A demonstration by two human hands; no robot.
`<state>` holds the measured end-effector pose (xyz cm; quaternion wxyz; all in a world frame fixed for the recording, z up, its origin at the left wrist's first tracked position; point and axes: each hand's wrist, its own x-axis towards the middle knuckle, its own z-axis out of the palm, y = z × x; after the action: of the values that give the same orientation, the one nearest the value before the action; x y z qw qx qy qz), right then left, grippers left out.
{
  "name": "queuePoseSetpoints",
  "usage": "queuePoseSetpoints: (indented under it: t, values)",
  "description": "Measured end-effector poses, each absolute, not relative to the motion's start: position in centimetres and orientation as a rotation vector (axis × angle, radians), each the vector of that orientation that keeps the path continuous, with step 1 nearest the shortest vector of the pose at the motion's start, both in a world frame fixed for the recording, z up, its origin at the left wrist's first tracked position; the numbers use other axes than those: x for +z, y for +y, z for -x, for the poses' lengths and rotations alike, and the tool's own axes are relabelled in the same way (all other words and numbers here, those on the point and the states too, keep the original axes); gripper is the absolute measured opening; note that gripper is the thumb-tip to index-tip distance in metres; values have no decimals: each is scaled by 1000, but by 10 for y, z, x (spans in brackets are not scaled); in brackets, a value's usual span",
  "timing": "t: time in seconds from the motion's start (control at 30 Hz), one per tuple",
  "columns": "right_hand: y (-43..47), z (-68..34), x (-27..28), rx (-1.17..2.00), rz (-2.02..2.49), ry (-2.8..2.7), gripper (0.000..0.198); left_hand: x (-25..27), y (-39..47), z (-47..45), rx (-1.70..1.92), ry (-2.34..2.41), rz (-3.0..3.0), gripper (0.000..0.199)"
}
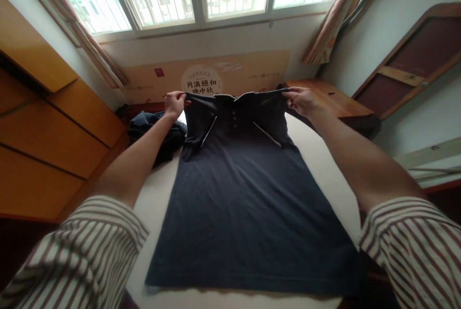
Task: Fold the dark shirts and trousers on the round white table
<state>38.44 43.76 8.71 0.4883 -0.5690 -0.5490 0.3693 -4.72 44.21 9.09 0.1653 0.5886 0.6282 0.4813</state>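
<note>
A dark navy polo shirt [248, 203] is spread over a white table surface, its hem nearest me and its collar at the far end. Three buttons run down below the collar, and white piping edges both sleeves. At the far left shoulder, my left hand [175, 104] pinches the fabric. My right hand [300, 100] grips the opposite shoulder, so the upper part is stretched between both hands and lifted at the top. The lower part lies flat with faint creases.
Dark clothes [154, 131] lie heaped on the table's left side. The white table [154, 213] shows along both sides of the shirt. Beyond it stand a printed cardboard panel [144, 76] and barred windows. Wooden cabinets [43, 145] are left; a wooden desk [324, 97] is right.
</note>
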Motion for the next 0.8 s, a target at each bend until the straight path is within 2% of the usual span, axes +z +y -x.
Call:
queuePoseSetpoints:
  t: [0.1,0.2,0.3,0.43,0.53,0.67,0.8]
  values:
    - [393,-407,102,973,1115,-1381,39,105,369,59,1540,1647,-1854,27]
    - [321,-446,99,1030,936,-1400,37,95,260,85,1620,1646,-2025,25]
    - [235,-490,72,1054,970,-1493,28,60,149,115,1425,1546,-2391,16]
    - [142,-524,22,1281,1205,-1845,26,9,50,133,1044,1207,-2418,26]
    - [107,-525,3,1374,1317,-1979,25,-6,22,131,910,1151,-2325,27]
    - [97,-521,10,1383,1312,-2053,28,-1,29,133,785,1078,-2287,23]
    - [125,-518,24,1272,1390,-1952,39,9,76,135,969,1470,-2163,30]
